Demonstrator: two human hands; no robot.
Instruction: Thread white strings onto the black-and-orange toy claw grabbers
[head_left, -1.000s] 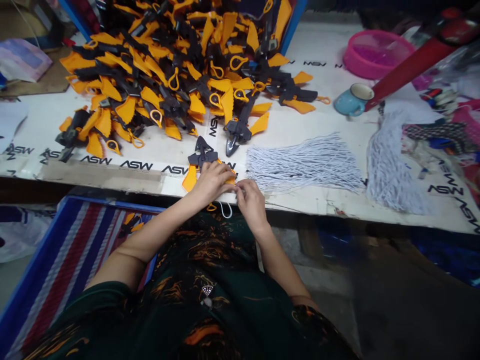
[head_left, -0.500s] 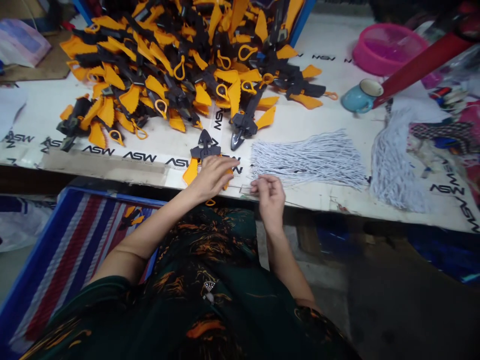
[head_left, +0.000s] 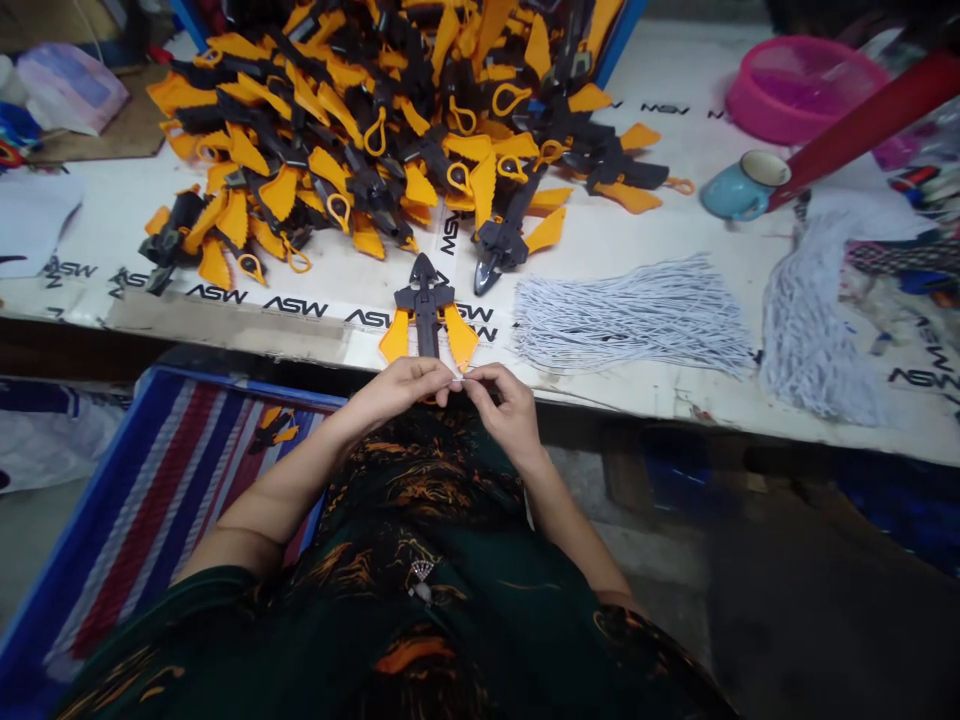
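Observation:
A black plastic toy (head_left: 426, 305) with orange wings lies on the table's near edge, pointed nose away from me. Just below it, my left hand (head_left: 409, 388) and my right hand (head_left: 506, 408) meet fingertip to fingertip. Both are closed in a pinch on a thin white string (head_left: 459, 381), of which only a short bit shows between the fingers. The toy's tail end is partly hidden behind my left hand. To the right, a flat bundle of white strings (head_left: 630, 315) is spread on the table, and another toy (head_left: 502, 240) lies at the pile's edge.
A large heap of similar toys (head_left: 360, 150) covers the back of the table (head_left: 300, 335). At right are a blue enamel mug (head_left: 731, 190), a red tube (head_left: 870, 125), a pink basin (head_left: 795, 110) and a second string bundle (head_left: 810, 330). A striped blue-rimmed container (head_left: 172, 480) stands at lower left.
My left hand has come off the toy toward me, uncovering its body and wings. My right hand has moved left from beside the string bundle, and the two hands now meet.

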